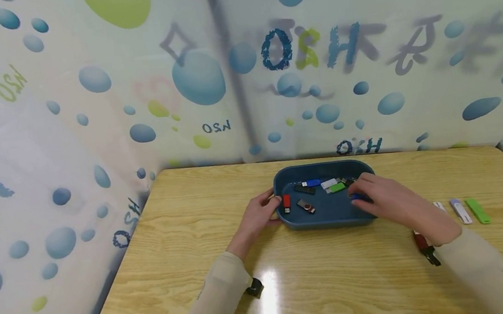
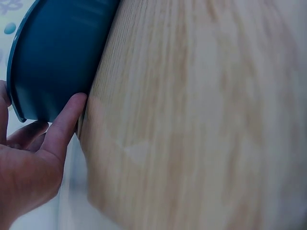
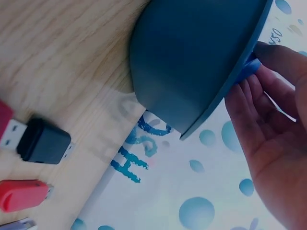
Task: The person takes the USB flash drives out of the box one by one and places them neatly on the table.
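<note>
Pinches blue stick (image 1: 357, 197) in right hand (image 1: 379, 199), at right end of tray (image 1: 330, 225); grips tray's left end with left hand (image 1: 257, 214). Could drop it near green stick (image 1: 337, 187) through loose pinch.

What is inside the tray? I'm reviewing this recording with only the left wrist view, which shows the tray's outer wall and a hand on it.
Observer: The head view shows several USB drives lying in the tray.
Operator: My view doesn't show the right hand. Is it holding anything?
Observer: Yes, it pinches a blue thing, mostly hidden by its fingers, at the tray's right end.
</note>
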`<state>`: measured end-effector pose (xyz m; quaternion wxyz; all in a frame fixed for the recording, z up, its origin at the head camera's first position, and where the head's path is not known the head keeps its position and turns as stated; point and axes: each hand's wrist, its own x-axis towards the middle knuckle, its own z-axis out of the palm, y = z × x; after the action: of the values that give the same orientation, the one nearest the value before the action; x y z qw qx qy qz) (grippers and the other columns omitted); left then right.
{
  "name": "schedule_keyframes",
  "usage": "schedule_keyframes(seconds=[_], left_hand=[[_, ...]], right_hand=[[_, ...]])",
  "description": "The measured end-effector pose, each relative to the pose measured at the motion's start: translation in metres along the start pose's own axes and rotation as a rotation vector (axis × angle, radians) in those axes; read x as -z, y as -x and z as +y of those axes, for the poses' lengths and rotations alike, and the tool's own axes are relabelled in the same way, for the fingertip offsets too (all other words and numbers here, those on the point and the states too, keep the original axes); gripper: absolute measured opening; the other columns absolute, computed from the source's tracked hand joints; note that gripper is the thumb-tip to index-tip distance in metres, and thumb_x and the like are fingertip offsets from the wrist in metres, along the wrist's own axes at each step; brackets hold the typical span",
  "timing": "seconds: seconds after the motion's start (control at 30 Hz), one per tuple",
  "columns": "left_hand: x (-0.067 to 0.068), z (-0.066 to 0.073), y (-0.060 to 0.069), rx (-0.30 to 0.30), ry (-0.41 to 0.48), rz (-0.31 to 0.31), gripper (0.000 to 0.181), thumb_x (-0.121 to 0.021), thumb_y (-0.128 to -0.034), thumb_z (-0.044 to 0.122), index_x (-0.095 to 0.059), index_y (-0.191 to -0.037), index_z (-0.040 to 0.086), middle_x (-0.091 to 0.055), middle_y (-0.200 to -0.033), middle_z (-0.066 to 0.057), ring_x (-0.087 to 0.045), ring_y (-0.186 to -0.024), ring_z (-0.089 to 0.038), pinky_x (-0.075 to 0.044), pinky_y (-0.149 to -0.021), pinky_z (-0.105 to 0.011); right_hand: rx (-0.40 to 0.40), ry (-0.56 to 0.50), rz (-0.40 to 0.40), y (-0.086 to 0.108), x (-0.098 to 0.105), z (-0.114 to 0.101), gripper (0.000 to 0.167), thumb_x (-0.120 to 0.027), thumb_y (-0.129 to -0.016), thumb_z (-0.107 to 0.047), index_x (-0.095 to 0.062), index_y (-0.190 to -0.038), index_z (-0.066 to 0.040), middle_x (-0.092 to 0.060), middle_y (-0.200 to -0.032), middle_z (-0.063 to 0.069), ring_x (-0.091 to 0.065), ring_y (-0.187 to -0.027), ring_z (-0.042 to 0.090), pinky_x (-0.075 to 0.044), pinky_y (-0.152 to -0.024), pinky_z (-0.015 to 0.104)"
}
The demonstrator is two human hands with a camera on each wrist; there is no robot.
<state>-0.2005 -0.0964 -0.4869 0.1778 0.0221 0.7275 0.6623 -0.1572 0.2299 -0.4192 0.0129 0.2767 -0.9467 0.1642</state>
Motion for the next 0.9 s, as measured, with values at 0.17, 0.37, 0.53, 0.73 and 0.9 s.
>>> schedule_keyframes(seconds=[0.17,0.37,0.53,0.73,0.9], left_hand=[[0.0,0.0,0.0,0.0,-0.002,-0.002,0.058,-0.06,-0.1043,0.028,-0.045,-0.157,0.01,-0.056,-0.147,-0.022,-0.061,-0.128,-0.035,-0.062,-0.086,-0.047],[0.0,0.0,0.001,0.0,-0.016,0.002,0.058,-0.059,-0.104,0.029,-0.046,-0.157,0.009,-0.056,-0.147,-0.022,-0.062,-0.127,-0.034,-0.063,-0.085,-0.045],[0.0,0.0,0.0,0.009,-0.011,0.002,0.057,-0.059,-0.1042,0.029,-0.047,-0.157,0.01,-0.056,-0.147,-0.02,-0.062,-0.126,-0.033,-0.063,-0.085,-0.044],[0.0,0.0,-0.001,0.004,-0.005,0.007,0.057,-0.06,-0.1037,0.028,-0.047,-0.156,0.01,-0.058,-0.146,-0.02,-0.063,-0.125,-0.033,-0.063,-0.084,-0.043],[0.0,0.0,0.0,0.001,-0.004,0.007,0.057,-0.06,-0.1037,0.028,-0.047,-0.156,0.009,-0.057,-0.146,-0.021,-0.063,-0.125,-0.034,-0.063,-0.084,-0.044]], right_hand=[[-0.053,-0.011,0.026,0.013,0.005,-0.002,0.02,-0.076,-0.096,-0.013,-0.071,-0.113,-0.004,-0.064,-0.104,0.006,-0.063,-0.089,0.021,-0.058,-0.076,0.044],[-0.095,-0.008,0.062,0.029,0.008,0.001,0.022,-0.077,-0.095,-0.014,-0.071,-0.113,-0.003,-0.062,-0.1,0.004,-0.061,-0.084,0.018,-0.057,-0.071,0.04],[-0.095,0.003,0.116,0.042,0.006,0.007,0.023,-0.079,-0.092,-0.012,-0.071,-0.111,-0.002,-0.063,-0.099,0.005,-0.066,-0.087,0.021,-0.06,-0.072,0.042],[-0.112,0.001,0.169,0.056,0.004,0.01,0.021,-0.08,-0.091,-0.01,-0.071,-0.109,-0.003,-0.064,-0.1,0.006,-0.068,-0.087,0.024,-0.06,-0.07,0.043],[-0.19,-0.007,0.174,0.07,0.004,0.014,0.019,-0.079,-0.093,-0.011,-0.071,-0.109,-0.003,-0.065,-0.1,0.006,-0.068,-0.086,0.023,-0.059,-0.068,0.041]])
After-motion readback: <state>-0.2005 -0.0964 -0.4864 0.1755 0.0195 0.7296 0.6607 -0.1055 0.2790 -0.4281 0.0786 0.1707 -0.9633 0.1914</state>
